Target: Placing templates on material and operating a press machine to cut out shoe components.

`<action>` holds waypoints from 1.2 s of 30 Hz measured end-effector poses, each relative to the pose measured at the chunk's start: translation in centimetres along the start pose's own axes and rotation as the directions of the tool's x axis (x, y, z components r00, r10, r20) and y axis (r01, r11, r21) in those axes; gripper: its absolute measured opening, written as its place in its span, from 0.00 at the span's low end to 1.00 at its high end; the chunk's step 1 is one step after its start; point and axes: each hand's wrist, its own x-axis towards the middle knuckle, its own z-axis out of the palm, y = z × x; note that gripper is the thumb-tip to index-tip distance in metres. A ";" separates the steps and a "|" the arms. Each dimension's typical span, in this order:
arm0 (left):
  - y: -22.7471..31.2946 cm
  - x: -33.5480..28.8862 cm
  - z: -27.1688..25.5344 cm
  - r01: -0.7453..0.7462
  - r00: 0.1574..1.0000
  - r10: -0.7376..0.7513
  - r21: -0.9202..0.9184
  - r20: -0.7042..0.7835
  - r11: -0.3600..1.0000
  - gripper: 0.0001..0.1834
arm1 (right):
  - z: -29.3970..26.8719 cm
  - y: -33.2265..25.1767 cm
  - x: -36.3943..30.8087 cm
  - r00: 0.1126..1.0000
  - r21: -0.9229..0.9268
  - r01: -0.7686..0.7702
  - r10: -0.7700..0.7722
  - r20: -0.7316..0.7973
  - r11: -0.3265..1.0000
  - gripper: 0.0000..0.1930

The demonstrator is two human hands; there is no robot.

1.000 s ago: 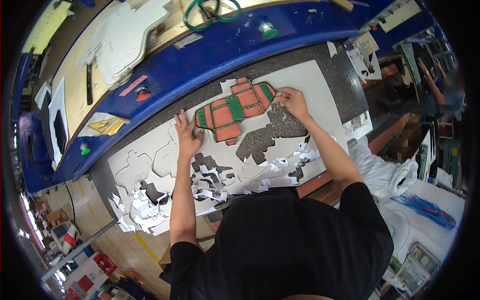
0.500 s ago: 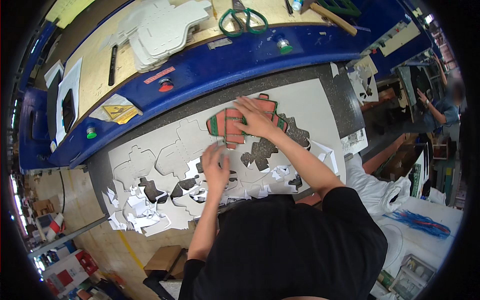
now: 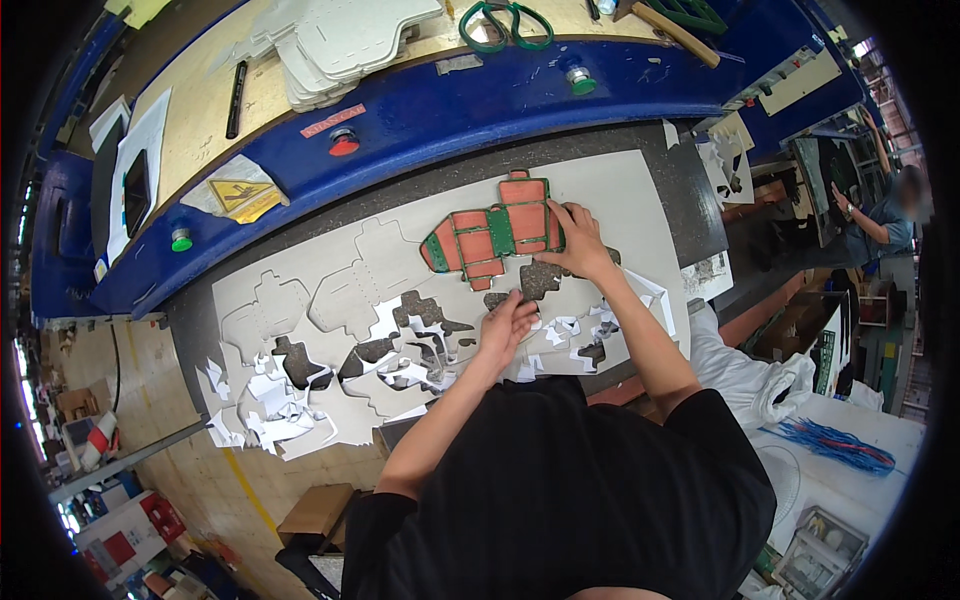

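1. Presently, my right hand [image 3: 580,243] was at the right end of the red and green cutting die [image 3: 500,228]. Its fingers were bent and moderately apart, the thumb at the lower edge and the others at the right edge, so they had hold of this end.
2. The cutting die was over the upper middle part of the pale sheet [image 3: 615,190], to the right of some cut outlines. Whether it rested fully on the sheet, I could not tell.
3. My left hand [image 3: 508,328] was lower, near a dark opening [image 3: 540,280] and apart from the die. Its fingers were half open, and I saw nothing in them.
4. The sheet lay on the dark table [image 3: 700,215], and white scraps [image 3: 265,395] were gathered mostly at its lower left.
5. Beyond was a blue beam [image 3: 450,105] with a red button [image 3: 344,143]. Behind the beam lay green-handled scissors [image 3: 505,28], a stack of pale pieces [image 3: 340,45] and a hammer [image 3: 675,35].
6. To my right, there was a white bag [image 3: 750,360].
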 end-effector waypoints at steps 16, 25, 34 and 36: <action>9.1 -5.4 -9.0 -0.644 0.716 0.698 0.380 -0.008 0.665 0.16 | -2.9 -0.9 -1.7 0.992 -0.016 -0.030 0.031 0.122 0.999 0.55; 8.0 -2.6 -9.3 -0.195 0.473 0.793 0.923 0.384 -0.331 0.45 | -2.3 2.3 3.6 0.996 0.326 0.053 -0.073 0.047 0.944 0.58; 6.9 -0.9 -8.2 -0.329 0.385 0.873 0.928 0.300 -0.174 0.42 | 0.6 5.3 3.5 0.996 0.206 0.040 -0.024 -0.081 0.978 0.50; 7.9 -0.4 -7.6 -0.292 0.394 0.872 0.939 0.291 -0.181 0.42 | 0.6 5.7 3.6 0.994 0.229 0.043 -0.019 -0.106 0.972 0.49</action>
